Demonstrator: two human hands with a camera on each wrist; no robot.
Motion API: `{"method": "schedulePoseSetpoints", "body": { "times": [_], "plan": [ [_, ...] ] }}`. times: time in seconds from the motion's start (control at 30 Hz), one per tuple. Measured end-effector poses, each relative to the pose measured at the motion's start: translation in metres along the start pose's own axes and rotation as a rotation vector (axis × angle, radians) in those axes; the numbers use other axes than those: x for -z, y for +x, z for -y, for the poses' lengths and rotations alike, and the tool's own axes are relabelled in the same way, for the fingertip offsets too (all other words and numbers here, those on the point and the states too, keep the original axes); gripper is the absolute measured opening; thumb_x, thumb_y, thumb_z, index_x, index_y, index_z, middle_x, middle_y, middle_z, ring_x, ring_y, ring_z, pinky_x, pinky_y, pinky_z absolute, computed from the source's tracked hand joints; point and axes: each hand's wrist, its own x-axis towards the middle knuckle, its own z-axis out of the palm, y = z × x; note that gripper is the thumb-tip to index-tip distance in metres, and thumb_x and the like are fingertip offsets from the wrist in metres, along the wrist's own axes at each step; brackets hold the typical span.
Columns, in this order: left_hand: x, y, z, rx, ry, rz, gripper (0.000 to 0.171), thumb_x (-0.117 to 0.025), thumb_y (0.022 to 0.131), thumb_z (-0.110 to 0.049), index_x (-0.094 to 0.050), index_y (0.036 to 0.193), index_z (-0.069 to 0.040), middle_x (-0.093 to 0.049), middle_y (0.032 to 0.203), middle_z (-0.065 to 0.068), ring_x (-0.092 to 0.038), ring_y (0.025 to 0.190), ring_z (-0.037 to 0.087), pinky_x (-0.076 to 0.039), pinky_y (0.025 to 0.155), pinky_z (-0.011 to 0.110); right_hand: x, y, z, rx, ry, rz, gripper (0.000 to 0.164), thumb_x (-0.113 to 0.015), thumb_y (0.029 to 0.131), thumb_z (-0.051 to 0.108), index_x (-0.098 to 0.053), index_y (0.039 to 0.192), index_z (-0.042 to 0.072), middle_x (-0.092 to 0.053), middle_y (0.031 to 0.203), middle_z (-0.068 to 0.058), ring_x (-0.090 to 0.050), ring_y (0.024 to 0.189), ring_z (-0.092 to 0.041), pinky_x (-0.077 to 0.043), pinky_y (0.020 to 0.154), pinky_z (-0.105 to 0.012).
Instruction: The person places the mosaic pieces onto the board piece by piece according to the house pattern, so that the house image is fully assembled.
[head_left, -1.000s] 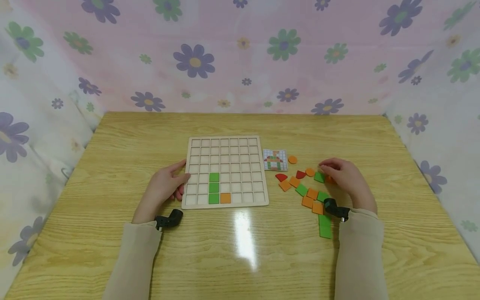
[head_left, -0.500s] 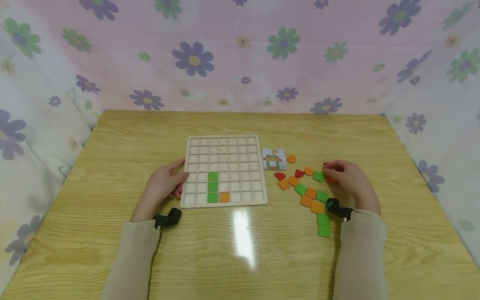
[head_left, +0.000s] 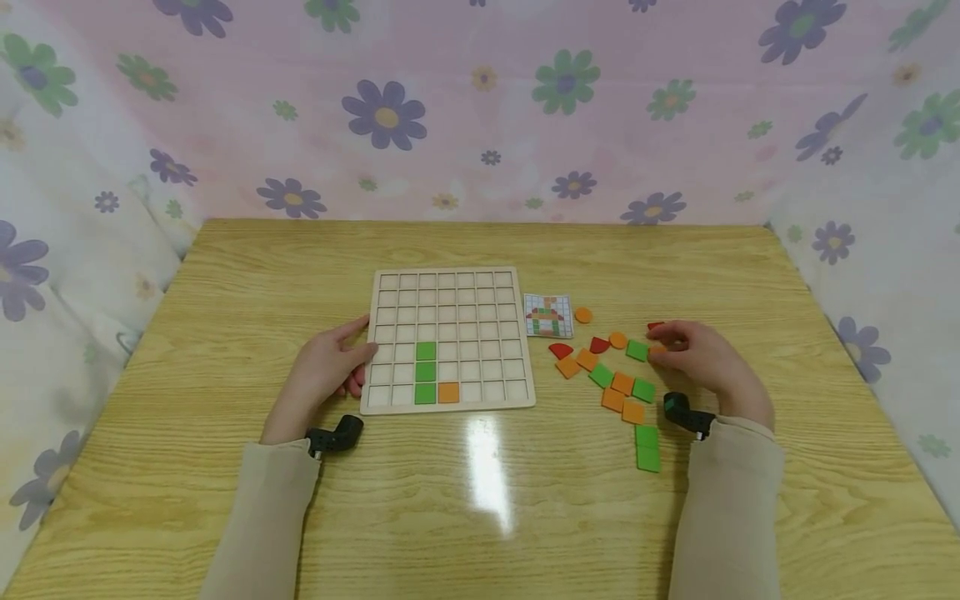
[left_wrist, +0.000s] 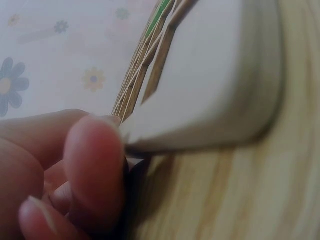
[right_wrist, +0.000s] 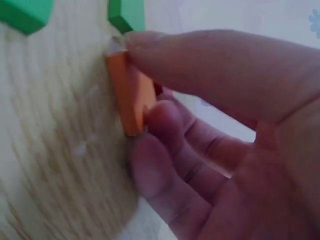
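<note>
At lower right, keep the right sleeve (head_left: 731, 508) off the two green tiles (head_left: 647, 448); could scatter if dragged. Left of centre, note the board (head_left: 467, 350) gripped along its left edge by the left hand (head_left: 322, 364); could skid if pushed unevenly. Right of centre, note the orange tile (right_wrist: 124, 95) pinched in the right hand (head_left: 705, 360); could slip from a skewed pinch. Just above, avoid knocking the red piece (head_left: 655, 326).
</note>
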Motion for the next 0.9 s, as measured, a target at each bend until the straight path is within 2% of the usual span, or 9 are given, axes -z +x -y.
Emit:
{"method": "schedulePoseSetpoints", "body": {
  "times": [0.13, 0.3, 0.5, 0.73, 0.9],
  "plan": [
    [-0.0001, 0.0004, 0.0005, 0.0, 0.007, -0.005, 0.057, -0.054, 0.087, -0.042, -0.031, 0.138, -0.032, -0.059, 0.057, 0.009, -0.058, 0.047, 0.022, -0.045, 0.043, 0.032, 0.0021, -0.0018, 0.0011, 0.0, -0.015, 0.024, 0.047, -0.058, 0.086, 0.03, -0.048, 0.124, 0.002, -0.037, 0.13, -0.023, -0.039, 0.114, -0.039, -0.033, 0.091, -0.054],
    [-0.0001, 0.0007, 0.0009, 0.002, 0.007, -0.004, 0.058, -0.054, 0.086, -0.043, -0.031, 0.138, -0.033, -0.059, 0.057, 0.009, -0.058, 0.047, 0.022, -0.045, 0.043, 0.032, 0.0028, -0.004, 0.0005, -0.002, 0.001, 0.052, 0.042, -0.057, 0.087, 0.019, -0.047, 0.124, 0.001, -0.04, 0.126, -0.022, -0.04, 0.109, -0.037, -0.035, 0.089, -0.052],
    [0.0, 0.0017, 0.0002, 0.001, 0.008, -0.006, 0.057, -0.054, 0.087, -0.042, -0.031, 0.138, -0.033, -0.059, 0.057, 0.009, -0.058, 0.047, 0.022, -0.045, 0.043, 0.032, 0.0026, -0.0038, -0.0001, 0.008, 0.019, 0.067, 0.041, -0.057, 0.086, 0.014, -0.046, 0.124, 0.002, -0.042, 0.124, -0.02, -0.041, 0.107, -0.034, -0.036, 0.088, -0.049],
    [0.0002, 0.0027, -0.0007, 0.001, 0.016, -0.006, 0.057, -0.054, 0.087, -0.042, -0.032, 0.138, -0.033, -0.059, 0.057, 0.009, -0.058, 0.048, 0.022, -0.045, 0.044, 0.032, 0.0009, 0.0011, -0.0006, 0.03, -0.015, 0.048, 0.038, -0.06, 0.085, 0.018, -0.051, 0.119, 0.002, -0.04, 0.124, -0.021, -0.043, 0.104, -0.034, -0.036, 0.087, -0.051],
    [0.0002, 0.0033, -0.0006, -0.001, 0.012, -0.003, 0.057, -0.054, 0.087, -0.041, -0.032, 0.138, -0.032, -0.059, 0.057, 0.009, -0.058, 0.048, 0.023, -0.045, 0.043, 0.032, -0.0019, 0.0029, 0.0009, 0.02, -0.007, 0.029, 0.037, -0.06, 0.086, 0.021, -0.05, 0.116, 0.003, -0.046, 0.116, -0.018, -0.043, 0.097, -0.03, -0.038, 0.082, -0.044]
  ]
}}
